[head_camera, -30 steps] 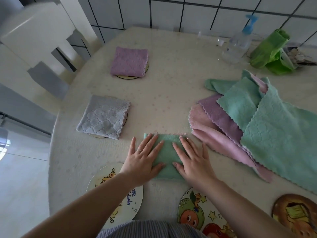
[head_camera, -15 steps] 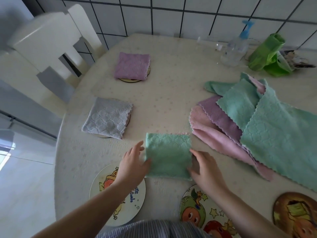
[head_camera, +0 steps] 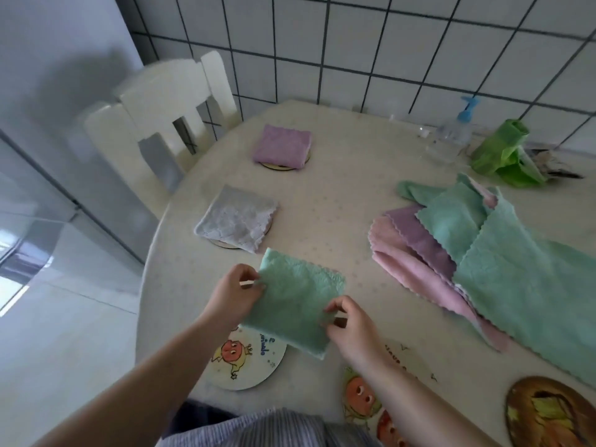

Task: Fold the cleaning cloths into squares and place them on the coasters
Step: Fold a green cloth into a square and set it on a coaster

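Both hands carry the folded green cloth [head_camera: 295, 301] just above the table: left hand [head_camera: 233, 296] pinches its left edge, right hand [head_camera: 350, 324] its right edge, keeping the square flat, overhanging the cartoon coaster [head_camera: 248, 366], likely its landing spot.

Soft daylight enters from the left, glaring on the floor [head_camera: 19, 285]; wide-angle distortion bends the edges, with slight overall blur.

We count three folded cloths [head_camera: 295, 296], perhaps five unfolded cloths [head_camera: 503, 272] in a pile, five coasters [head_camera: 248, 362], one spray bottle [head_camera: 450, 137], one chair [head_camera: 161, 104].
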`<state>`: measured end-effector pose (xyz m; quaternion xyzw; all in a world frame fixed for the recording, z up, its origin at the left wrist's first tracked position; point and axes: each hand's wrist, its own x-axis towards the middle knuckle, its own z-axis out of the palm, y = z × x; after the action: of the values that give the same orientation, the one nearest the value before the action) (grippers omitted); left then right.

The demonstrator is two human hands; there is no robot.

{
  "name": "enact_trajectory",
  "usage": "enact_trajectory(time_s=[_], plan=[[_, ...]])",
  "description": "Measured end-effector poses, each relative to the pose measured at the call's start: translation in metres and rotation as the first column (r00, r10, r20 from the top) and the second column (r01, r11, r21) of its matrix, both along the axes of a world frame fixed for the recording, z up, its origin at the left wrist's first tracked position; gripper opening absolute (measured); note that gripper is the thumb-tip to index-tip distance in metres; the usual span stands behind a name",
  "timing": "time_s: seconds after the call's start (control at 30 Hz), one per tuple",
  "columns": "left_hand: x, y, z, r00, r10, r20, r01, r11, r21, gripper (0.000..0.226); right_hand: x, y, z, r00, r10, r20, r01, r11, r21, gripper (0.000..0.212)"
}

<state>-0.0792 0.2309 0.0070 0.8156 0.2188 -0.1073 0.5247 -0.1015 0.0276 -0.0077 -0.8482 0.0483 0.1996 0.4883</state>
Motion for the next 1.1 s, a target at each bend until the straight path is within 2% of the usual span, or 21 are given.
enact_trajectory(time_s=[0.17,0.3,0.47,0.67,0.73,0.83,0.9,0.97,1.1], plan=[[-0.047,0.05,-0.006,0.996,0.084,-0.005,-0.082,0.987,0.136,0.019,-0.023,0.045,-0.01,0.964,0.264,0.0,-0.264,0.964,-0.033,0.033],[-0.07,0.064,-0.017,0.999,-0.008,0.032,-0.001,0.961,0.277,0.023,-0.033,0.062,-0.016,0.914,0.405,-0.001,-0.403,0.91,-0.095,0.037],[-0.079,0.063,-0.028,0.994,-0.086,0.062,0.062,0.944,0.325,0.042,-0.04,0.062,-0.017,0.906,0.424,0.015,-0.416,0.894,-0.165,0.044],[-0.081,0.063,-0.04,0.982,-0.088,0.169,0.022,0.933,0.36,0.044,-0.044,0.06,-0.014,0.892,0.452,0.022,-0.443,0.881,-0.166,0.054],[-0.084,0.063,-0.043,0.972,-0.146,0.183,0.059,0.908,0.416,0.048,-0.048,0.06,-0.012,0.89,0.452,0.064,-0.431,0.878,-0.208,0.054],[-0.09,0.059,-0.041,0.911,-0.319,0.26,0.124,0.816,0.565,0.038,-0.052,0.056,-0.008,0.844,0.516,0.146,-0.447,0.827,-0.339,0.052],[-0.095,0.054,-0.039,0.876,-0.418,0.241,0.194,0.762,0.618,0.038,-0.05,0.052,-0.007,0.774,0.604,0.191,-0.485,0.759,-0.435,0.042],[-0.101,0.051,-0.043,0.87,-0.463,0.17,0.267,0.731,0.628,0.041,-0.048,0.05,-0.007,0.706,0.687,0.172,-0.543,0.681,-0.492,0.035],[-0.11,0.049,-0.056,0.905,-0.421,0.061,0.305,0.741,0.598,0.047,-0.05,0.044,-0.017,0.684,0.722,0.104,-0.603,0.64,-0.475,0.038]])
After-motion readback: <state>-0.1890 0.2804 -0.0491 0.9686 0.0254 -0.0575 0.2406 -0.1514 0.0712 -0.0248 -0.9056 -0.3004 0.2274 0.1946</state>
